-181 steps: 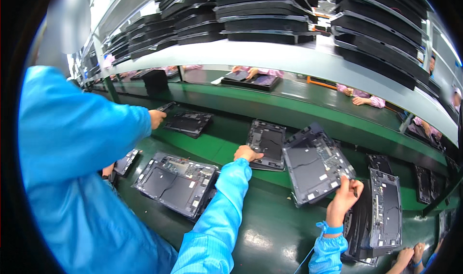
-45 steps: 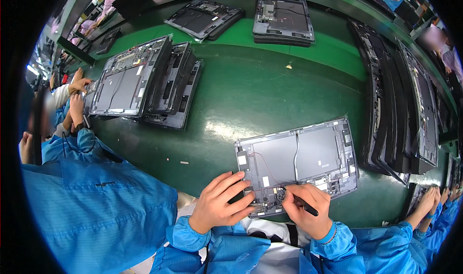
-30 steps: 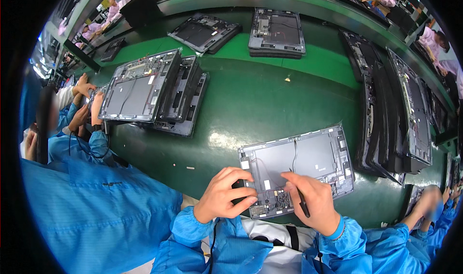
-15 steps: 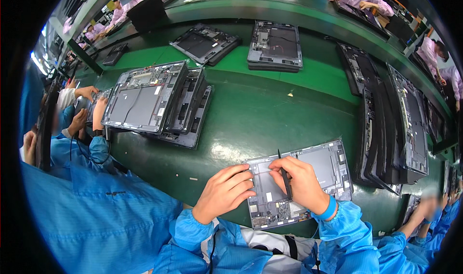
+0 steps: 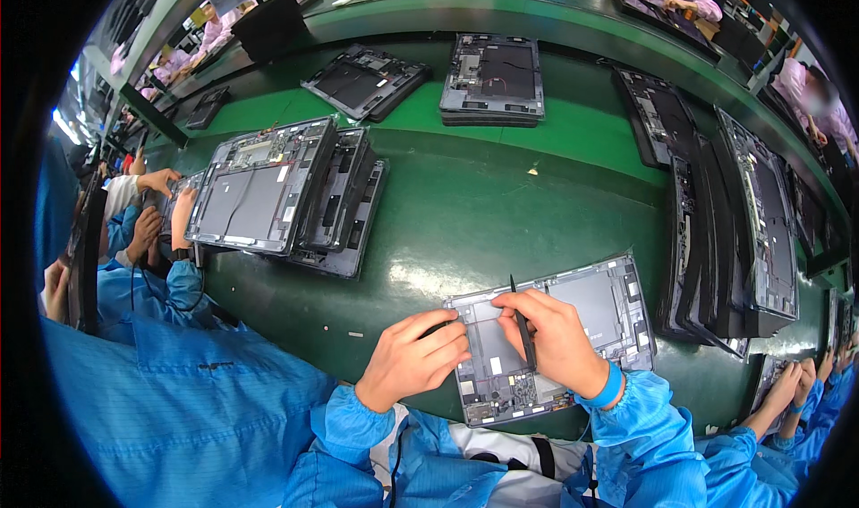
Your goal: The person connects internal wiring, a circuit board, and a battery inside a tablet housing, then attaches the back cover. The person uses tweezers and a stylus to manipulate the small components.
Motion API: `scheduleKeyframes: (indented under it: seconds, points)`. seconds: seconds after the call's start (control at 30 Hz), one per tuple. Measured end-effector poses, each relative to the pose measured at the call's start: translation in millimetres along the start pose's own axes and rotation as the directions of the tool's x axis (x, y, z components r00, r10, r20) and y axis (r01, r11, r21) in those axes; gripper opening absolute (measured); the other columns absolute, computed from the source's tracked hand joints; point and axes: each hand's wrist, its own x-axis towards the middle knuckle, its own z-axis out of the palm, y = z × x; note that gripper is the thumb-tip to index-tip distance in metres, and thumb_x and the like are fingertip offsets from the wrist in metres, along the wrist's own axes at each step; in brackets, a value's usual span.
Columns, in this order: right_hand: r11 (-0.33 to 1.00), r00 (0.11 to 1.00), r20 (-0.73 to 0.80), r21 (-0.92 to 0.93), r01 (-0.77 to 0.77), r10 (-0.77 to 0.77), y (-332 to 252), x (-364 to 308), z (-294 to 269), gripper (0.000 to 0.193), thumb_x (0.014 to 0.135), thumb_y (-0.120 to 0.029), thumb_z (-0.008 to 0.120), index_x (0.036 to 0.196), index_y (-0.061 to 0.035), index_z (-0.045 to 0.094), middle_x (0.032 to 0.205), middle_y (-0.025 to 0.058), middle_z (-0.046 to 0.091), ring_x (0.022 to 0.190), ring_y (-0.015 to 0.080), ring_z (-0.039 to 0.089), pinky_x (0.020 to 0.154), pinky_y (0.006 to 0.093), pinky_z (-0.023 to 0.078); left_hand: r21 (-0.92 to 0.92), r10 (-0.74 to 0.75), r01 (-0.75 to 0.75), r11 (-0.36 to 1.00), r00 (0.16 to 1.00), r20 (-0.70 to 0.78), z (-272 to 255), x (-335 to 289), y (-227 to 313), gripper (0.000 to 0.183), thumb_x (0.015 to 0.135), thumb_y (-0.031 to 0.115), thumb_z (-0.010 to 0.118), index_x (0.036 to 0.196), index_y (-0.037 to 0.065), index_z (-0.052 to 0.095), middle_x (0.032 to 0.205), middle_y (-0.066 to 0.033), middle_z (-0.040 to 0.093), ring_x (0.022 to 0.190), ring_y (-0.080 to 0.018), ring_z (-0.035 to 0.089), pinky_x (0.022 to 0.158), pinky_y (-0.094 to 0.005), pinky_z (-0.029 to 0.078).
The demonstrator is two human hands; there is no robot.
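Observation:
An opened tablet housing (image 5: 488, 340) lies at a slant on the green bench before me, its circuit board and flat grey inner panels exposed. At its left edge is my left hand (image 5: 413, 358), fingers bent and apart, their tips at the housing's rim and nothing visible in them. Over the middle of the housing, my right hand (image 5: 564, 342) is closed on a slim black pen-shaped tool (image 5: 526, 334). The tool stands nearly upright, its lower end above the circuit board; whether it touches cannot be made out. A blue band (image 5: 606, 385) circles my right wrist.
Stacked tablet housings (image 5: 259, 186) stand at the left. Two more piles (image 5: 365, 80) (image 5: 492, 79) lie at the back, and tall leaning stacks (image 5: 756, 222) line the right. Co-workers' hands (image 5: 154, 213) work at far left, others (image 5: 792, 387) at right. A raised shelf (image 5: 537, 3) runs behind.
My left index finger has spread away from the other fingers at the housing's edge. My right hand keeps hold of the black tool, almost unmoved. The whole view has shifted slightly.

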Motion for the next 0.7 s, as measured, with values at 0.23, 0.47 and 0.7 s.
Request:
scheduleKeyframes:
  seconds: [0.23, 0.47, 0.7]
  points:
    - [0.997, 0.997, 0.065, -0.069, 0.043, -0.038, -1.8, -1.1, -9.2, 0.023, 0.087, 0.002, 0.073, 0.110, -0.0021, 0.069, 0.088, 0.0121, 0.067, 0.068, 0.0226, 0.066, 0.060, 0.0324, 0.053, -0.150, -0.070, 0.076, 0.986, 0.996, 0.049, -3.5, 4.7, -4.1, 0.012, 0.083, 0.018, 0.073, 0.089, 0.008, 0.070, 0.105, -0.0042, 0.070, 0.105, -0.0275, 0.066, 0.085, -0.0408, 0.054]
    - [0.989, 0.996, 0.078, -0.142, 0.051, -0.040, 0.6, -0.7, -10.8, 0.022, 0.086, 0.002, 0.070, 0.108, -0.0002, 0.068, 0.088, 0.0170, 0.068, 0.072, 0.0327, 0.068, 0.063, 0.0400, 0.055, -0.259, -0.069, 0.086, 0.962, 0.995, 0.071, -5.7, 9.1, -9.7, 0.012, 0.084, 0.016, 0.070, 0.090, 0.006, 0.068, 0.104, -0.0061, 0.070, 0.105, -0.0301, 0.065, 0.089, -0.0423, 0.051]
    - [0.986, 0.998, 0.033, -0.159, 0.051, -0.046, 3.1, -3.8, -10.2, 0.022, 0.086, 0.001, 0.072, 0.108, -0.0006, 0.070, 0.084, 0.0136, 0.068, 0.064, 0.0240, 0.067, 0.058, 0.0349, 0.054, -0.152, 0.027, -0.010, 0.988, 0.994, 0.110, -6.6, 8.6, -9.6, 0.022, 0.079, 0.020, 0.075, 0.096, 0.006, 0.071, 0.107, -0.0069, 0.071, 0.106, -0.0295, 0.065, 0.091, -0.0441, 0.053]
